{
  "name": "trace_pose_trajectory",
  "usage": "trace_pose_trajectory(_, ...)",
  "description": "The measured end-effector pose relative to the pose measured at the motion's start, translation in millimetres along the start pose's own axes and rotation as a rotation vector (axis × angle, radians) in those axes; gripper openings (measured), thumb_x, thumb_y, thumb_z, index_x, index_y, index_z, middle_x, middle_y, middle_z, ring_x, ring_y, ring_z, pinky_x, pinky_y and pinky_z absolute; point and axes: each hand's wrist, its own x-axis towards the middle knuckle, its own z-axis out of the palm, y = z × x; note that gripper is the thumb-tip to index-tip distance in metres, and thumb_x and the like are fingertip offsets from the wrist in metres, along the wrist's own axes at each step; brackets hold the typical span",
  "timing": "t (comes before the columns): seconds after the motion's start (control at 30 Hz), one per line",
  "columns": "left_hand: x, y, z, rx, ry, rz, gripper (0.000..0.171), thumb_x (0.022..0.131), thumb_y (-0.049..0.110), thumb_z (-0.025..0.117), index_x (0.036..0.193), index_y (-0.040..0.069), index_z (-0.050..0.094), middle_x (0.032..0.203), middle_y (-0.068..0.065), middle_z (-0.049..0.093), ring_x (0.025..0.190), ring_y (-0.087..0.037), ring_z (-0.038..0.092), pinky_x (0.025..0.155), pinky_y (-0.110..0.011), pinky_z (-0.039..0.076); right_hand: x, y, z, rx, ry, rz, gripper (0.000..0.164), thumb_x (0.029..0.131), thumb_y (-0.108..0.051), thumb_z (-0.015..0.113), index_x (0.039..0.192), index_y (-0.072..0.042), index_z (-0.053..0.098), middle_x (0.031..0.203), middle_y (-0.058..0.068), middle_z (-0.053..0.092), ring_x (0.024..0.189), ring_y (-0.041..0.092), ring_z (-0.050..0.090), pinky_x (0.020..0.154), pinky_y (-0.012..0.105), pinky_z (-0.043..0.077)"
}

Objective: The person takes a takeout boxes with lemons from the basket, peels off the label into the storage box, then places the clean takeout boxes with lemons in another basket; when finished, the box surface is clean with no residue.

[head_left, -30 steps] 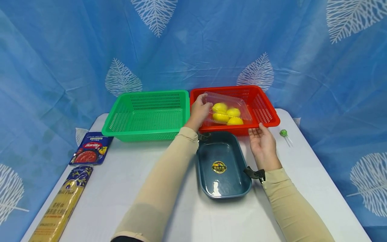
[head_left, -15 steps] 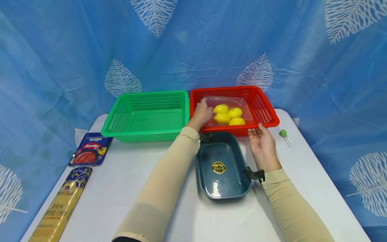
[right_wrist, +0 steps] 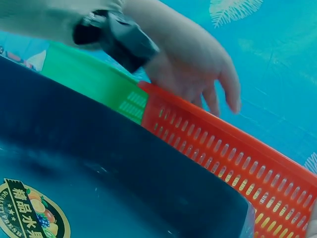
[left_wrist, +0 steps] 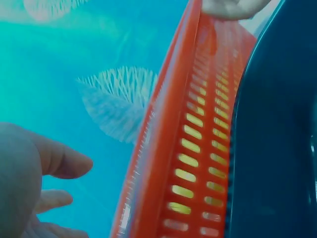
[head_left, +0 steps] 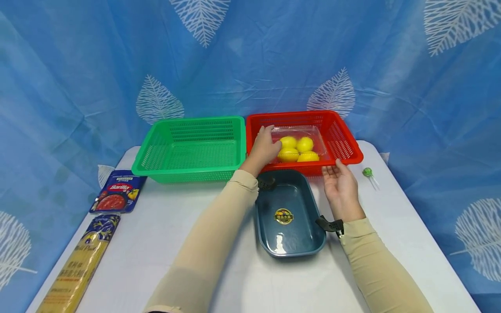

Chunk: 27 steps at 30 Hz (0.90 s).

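Observation:
Inside the red basket [head_left: 346,141] lies a clear plastic box [head_left: 318,141] holding several yellow lemons [head_left: 305,144]. My left hand [head_left: 266,148] is over the basket's left end, beside the box. In the left wrist view, the left thumb [left_wrist: 69,162] and fingers stand apart with nothing between them. My right hand [head_left: 340,187], palm up, holds the basket's front rim near its right corner, thumb at the rim and fingers below it. A dark blue tray [head_left: 289,237] with a round fruit sticker [head_left: 283,216] sits in front of the basket, between my forearms.
A green basket [head_left: 188,169] stands left of the red one. Along the table's left side lie a blue Barilla sauce pouch [head_left: 115,191] and a spaghetti pack [head_left: 78,265]. A green lollipop [head_left: 368,172] lies at the right. Blue leaf-patterned cloth [head_left: 250,56] hangs behind.
The clear box of lemons has come down flatter into the red basket and shifted slightly right. My left hand has let go of it, fingers spread. The right hand stays at the rim.

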Motion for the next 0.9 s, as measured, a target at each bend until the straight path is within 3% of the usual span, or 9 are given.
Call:
trace_pose_trajectory(0.17, -23.9, -0.5, -19.8, 0.055, 0.014, 0.163, 0.068, 0.100, 0.020, 0.070, 0.161, 0.012, 0.040, 0.172, -0.014, 0.020, 0.157, -0.032, 0.017, 0.119, -0.051, 0.033, 1.2, 1.6, -0.8, -0.006, -0.001, -0.004, 0.060, 0.103, -0.012, 0.069, 0.155, -0.012, 0.038, 0.157, 0.007, 0.039, 0.111, 0.018, 0.050, 0.096, 0.028, 0.054)
trace_pose_trajectory(0.27, -36.6, -11.3, -46.7, 0.144, 0.018, 0.232, 0.069, 0.100, 0.021, 0.071, 0.161, 0.011, 0.040, 0.172, -0.014, 0.019, 0.158, -0.032, 0.012, 0.123, -0.051, 0.024, 1.9, 4.4, -0.7, -0.019, -0.004, -0.002, 0.062, 0.102, -0.013, 0.070, 0.156, -0.013, 0.038, 0.155, 0.007, 0.040, 0.113, 0.018, 0.050, 0.097, 0.028, 0.054)
trace_pose_trajectory(0.37, -45.3, -30.9, -83.6, 0.242, 0.015, 0.284, 0.069, 0.102, 0.022, 0.069, 0.162, 0.007, 0.038, 0.172, -0.019, 0.017, 0.158, -0.037, 0.006, 0.126, -0.050, 0.007, 3.5, 6.5, -0.3, -0.039, -0.010, -0.005, 0.062, 0.103, -0.013, 0.069, 0.156, -0.012, 0.038, 0.150, 0.007, 0.042, 0.114, 0.018, 0.050, 0.097, 0.028, 0.054)
trace_pose_trajectory(0.43, -50.8, -46.6, -109.6, 0.279, 0.015, 0.289, 0.068, 0.104, 0.022, 0.067, 0.162, 0.005, 0.036, 0.171, -0.022, 0.016, 0.158, -0.039, 0.004, 0.126, -0.049, 0.000, 4.7, 6.7, -0.2, -0.047, -0.008, -0.001, 0.061, 0.103, -0.013, 0.068, 0.156, -0.012, 0.038, 0.146, 0.007, 0.043, 0.114, 0.018, 0.049, 0.097, 0.028, 0.054)
trace_pose_trajectory(0.6, -71.1, -83.2, -159.9, 0.310, 0.014, 0.223, 0.068, 0.107, 0.024, 0.065, 0.164, 0.005, 0.033, 0.171, -0.024, 0.014, 0.158, -0.040, 0.002, 0.125, -0.057, 0.003, 6.9, 3.0, -0.3, -0.069, 0.018, 0.019, 0.063, 0.102, -0.013, 0.069, 0.157, -0.013, 0.038, 0.138, 0.006, 0.047, 0.113, 0.018, 0.048, 0.095, 0.028, 0.055)
trace_pose_trajectory(0.7, -85.6, -103.4, -174.8, 0.358, 0.005, 0.211, 0.068, 0.107, 0.026, 0.064, 0.163, 0.001, 0.033, 0.170, -0.027, 0.014, 0.157, -0.045, 0.002, 0.124, -0.061, 0.002, 7.3, -0.7, 0.0, -0.057, 0.037, 0.046, 0.061, 0.101, -0.012, 0.070, 0.154, -0.013, 0.040, 0.130, 0.006, 0.048, 0.111, 0.017, 0.049, 0.094, 0.029, 0.056)
trace_pose_trajectory(0.9, -109.4, -133.5, -190.1, 0.423, -0.008, 0.198, 0.070, 0.109, 0.033, 0.061, 0.163, 0.000, 0.032, 0.169, -0.032, 0.013, 0.154, -0.051, -0.005, 0.119, -0.069, -0.005, 5.4, -7.8, 2.8, -0.079, 0.035, 0.091, 0.056, 0.102, -0.014, 0.069, 0.150, -0.014, 0.040, 0.124, 0.005, 0.048, 0.109, 0.017, 0.050, 0.095, 0.029, 0.056)
